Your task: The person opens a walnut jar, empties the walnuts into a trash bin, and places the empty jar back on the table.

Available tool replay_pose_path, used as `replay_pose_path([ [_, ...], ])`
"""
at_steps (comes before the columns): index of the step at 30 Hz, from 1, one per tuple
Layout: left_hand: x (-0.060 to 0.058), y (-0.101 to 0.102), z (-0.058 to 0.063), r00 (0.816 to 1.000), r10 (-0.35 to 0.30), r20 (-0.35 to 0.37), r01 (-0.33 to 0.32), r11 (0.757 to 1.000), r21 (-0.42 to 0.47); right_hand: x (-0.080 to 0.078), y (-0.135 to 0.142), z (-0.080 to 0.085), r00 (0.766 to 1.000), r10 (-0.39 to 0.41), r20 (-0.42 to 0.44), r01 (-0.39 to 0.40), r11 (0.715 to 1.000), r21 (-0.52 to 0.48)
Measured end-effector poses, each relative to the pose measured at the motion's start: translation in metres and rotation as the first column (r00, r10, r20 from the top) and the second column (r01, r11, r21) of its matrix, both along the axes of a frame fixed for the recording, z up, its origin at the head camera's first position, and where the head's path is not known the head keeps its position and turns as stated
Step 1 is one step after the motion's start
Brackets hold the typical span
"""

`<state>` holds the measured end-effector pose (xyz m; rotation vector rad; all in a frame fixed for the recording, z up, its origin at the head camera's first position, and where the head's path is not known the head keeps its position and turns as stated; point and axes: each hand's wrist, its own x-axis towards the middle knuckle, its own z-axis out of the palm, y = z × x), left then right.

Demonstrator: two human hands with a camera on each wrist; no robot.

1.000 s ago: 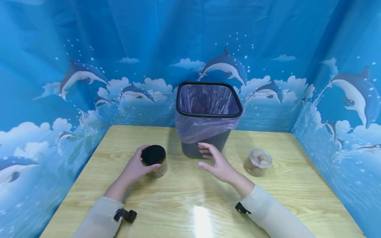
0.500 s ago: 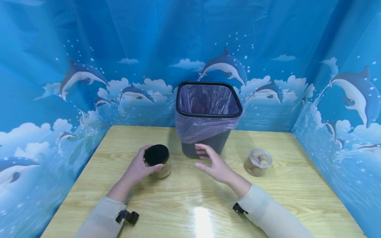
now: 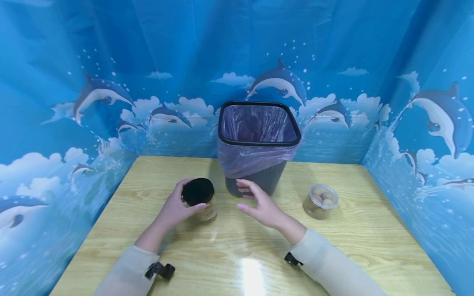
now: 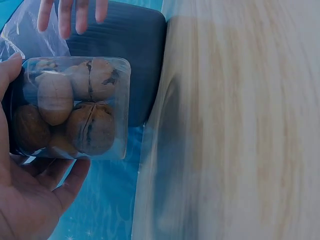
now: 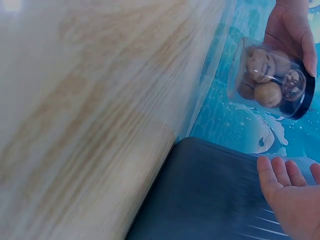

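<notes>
My left hand [image 3: 178, 210] grips a clear jar [image 3: 208, 212] with a black lid [image 3: 198, 191], fingers and thumb around its upper part. In the left wrist view several walnuts [image 4: 91, 127] and other brown nuts show through the jar's wall. The right wrist view shows the jar [image 5: 257, 67] raised above the table. My right hand [image 3: 263, 209] hangs in front of the bin, fingers spread and a little bent, with nothing in them; its palm faces the jar.
A dark waste bin [image 3: 255, 181] lined with a purple bag [image 3: 255, 158] stands at the back middle of the wooden table [image 3: 222, 250]. To the right sits a clear lidded tub [image 3: 319, 203] of round brown things. A blue dolphin-print curtain [image 3: 166, 49] surrounds the table.
My left hand has carried the jar to the right, and the jar has tilted slightly. My right hand has drifted left toward it.
</notes>
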<state>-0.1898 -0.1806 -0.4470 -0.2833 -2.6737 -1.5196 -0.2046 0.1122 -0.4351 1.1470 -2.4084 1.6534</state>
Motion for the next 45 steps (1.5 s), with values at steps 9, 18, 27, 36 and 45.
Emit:
replay_pose_path([
  [9, 0.002, 0.006, 0.005, 0.999, -0.011, -0.040, 0.012, 1.000, 0.027, 0.002, -0.008, 0.003, 1.000, -0.001, -0.003, 0.001, 1.000, 0.007],
  [18, 0.007, 0.017, 0.013, 0.998, -0.009, -0.066, 0.013, 0.997, 0.070, 0.018, -0.016, 0.031, 1.000, 0.019, 0.005, -0.018, 1.000, -0.006],
  [27, 0.012, 0.025, 0.018, 0.997, -0.025, -0.074, 0.036, 0.989, 0.143, 0.012, -0.019, 0.022, 1.000, 0.018, 0.007, -0.018, 0.999, -0.035],
  [36, 0.027, 0.037, 0.048, 0.995, -0.072, -0.076, 0.088, 0.967, 0.238, 0.020, -0.026, 0.036, 0.999, 0.047, 0.004, -0.046, 0.996, -0.072],
  [45, 0.028, 0.042, 0.051, 0.995, -0.076, -0.069, 0.093, 0.956, 0.277, 0.017, -0.031, 0.029, 0.998, 0.041, -0.036, -0.044, 0.996, -0.071],
])
